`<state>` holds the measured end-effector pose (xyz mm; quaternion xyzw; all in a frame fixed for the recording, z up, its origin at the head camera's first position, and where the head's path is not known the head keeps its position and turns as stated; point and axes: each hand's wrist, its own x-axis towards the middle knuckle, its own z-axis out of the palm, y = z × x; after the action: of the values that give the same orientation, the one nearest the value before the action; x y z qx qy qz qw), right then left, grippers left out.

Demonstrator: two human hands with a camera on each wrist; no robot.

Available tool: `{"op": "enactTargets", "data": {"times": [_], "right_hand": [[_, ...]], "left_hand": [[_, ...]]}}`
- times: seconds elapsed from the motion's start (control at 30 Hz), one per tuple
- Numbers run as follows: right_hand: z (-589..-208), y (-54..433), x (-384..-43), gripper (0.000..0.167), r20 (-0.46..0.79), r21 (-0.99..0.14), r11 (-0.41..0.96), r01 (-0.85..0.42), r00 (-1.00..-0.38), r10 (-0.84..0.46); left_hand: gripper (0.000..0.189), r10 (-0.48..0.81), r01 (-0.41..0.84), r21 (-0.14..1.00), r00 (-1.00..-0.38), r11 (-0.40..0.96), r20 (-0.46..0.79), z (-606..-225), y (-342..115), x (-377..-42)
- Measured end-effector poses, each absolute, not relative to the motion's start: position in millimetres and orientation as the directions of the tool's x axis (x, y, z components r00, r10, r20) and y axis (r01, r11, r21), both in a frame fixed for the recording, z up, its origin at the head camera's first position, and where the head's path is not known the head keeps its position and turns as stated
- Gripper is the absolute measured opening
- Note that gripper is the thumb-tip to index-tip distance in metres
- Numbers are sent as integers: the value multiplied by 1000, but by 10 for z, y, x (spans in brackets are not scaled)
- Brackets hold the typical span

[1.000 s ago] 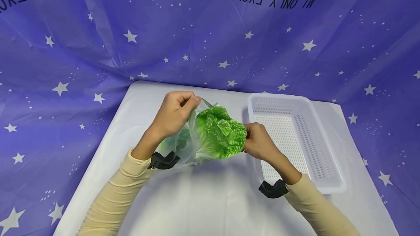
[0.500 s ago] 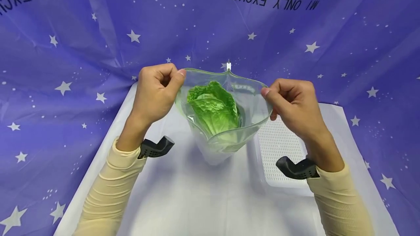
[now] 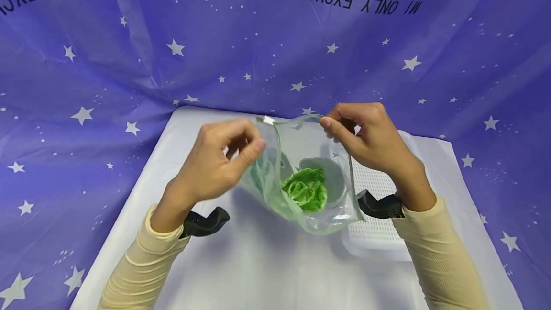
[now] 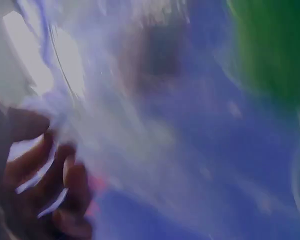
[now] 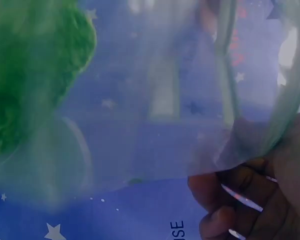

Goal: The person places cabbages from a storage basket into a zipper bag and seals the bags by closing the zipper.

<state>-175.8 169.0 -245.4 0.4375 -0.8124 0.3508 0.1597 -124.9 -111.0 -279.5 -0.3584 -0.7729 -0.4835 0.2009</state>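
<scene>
A clear zip bag [image 3: 275, 190] with a green-edged mouth and a white slider [image 3: 269, 120] hangs gaping over the table. Inside it lies a crinkled green cabbage [image 3: 305, 190], which also shows as a green shape through the plastic in both wrist views. My right hand [image 3: 370, 138] pinches the bag's rim between thumb and fingers; the right wrist view has these fingers [image 5: 205, 192] at the edge of the film. By the slider side, my left hand [image 3: 219, 157] is bent loosely beside the rim, blurred, with a gap between thumb and forefinger.
A white perforated plastic basket [image 3: 379, 248] stands on the right of the white table [image 3: 275, 271], partly behind the bag and my right arm. A purple star-printed cloth [image 3: 241, 27] rises behind the table.
The cabbage, earlier beside my right hand at the bag's mouth, now sits deeper inside. The bag has turned and dropped, its slider moving left. My left hand has let go of the rim.
</scene>
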Motion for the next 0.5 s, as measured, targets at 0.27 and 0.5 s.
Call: {"op": "enactTargets", "data": {"times": [0.27, 0.5], "right_hand": [[-2420, 1546, -1847, 24, 556, -398, 381, -835, -550, -623], [-2353, 1449, -1878, 17, 526, -405, 443, -800, -600, -603]], "left_hand": [[24, 213, 763, 609, -646, 218, 733, -3065, -1149, -1479], [11, 94, 851, 476, -505, 221, 858, -3046, -994, -1471]]}}
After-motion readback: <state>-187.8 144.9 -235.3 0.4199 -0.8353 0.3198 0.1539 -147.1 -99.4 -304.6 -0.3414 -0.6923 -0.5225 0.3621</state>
